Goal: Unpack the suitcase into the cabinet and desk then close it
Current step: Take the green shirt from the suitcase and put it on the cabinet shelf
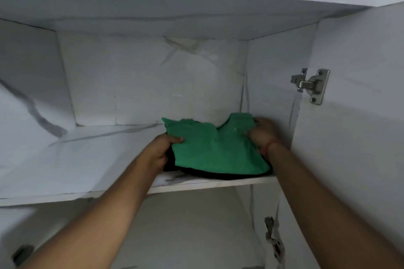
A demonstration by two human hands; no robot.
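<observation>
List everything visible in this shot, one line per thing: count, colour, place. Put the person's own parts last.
green garment: one, green, folded, on top of the pile at the right end of the shelf
dark garment: one, black, under the green one, edge showing at the front
shelf: one, white marbled, across the middle of the cabinet
cabinet door: one, white, open at right
hinge: one, silver metal, on the door's inner face; a second fitting lower down is too blurred to identify
left hand: one, grip on the pile's left edge
right hand: one, reddish thread at the wrist, grip on the pile's right back corner
</observation>
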